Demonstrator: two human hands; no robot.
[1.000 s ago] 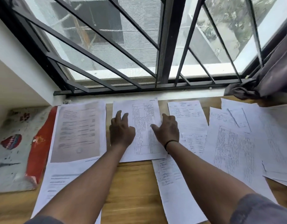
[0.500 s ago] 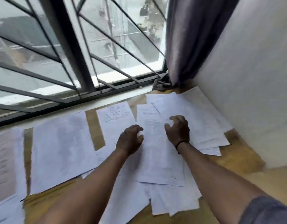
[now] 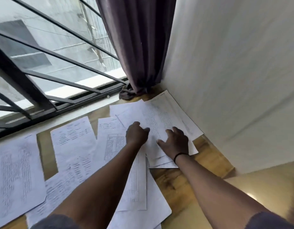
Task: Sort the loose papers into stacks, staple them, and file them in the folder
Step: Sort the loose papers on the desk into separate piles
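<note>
Now both hands [image 3: 157,138] on papers [image 3: 161,116]

Printed lines and tables seen on the loose papers [image 3: 73,138] spread left of the left hand's fingers [image 3: 143,129], fine rows of print on the sheet [image 3: 159,119] beyond the fingertips, all blurred, nothing legible.

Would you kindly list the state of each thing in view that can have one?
left hand: fingers curled, resting on the papers by the wall.
right hand: fingers spread, pressing flat on the same papers.
papers by the wall: loose, overlapping, not squared up.
papers to the left: spread flat on the desk, unstapled as far as visible.
curtain: drawn aside, bunched in the corner.
</note>
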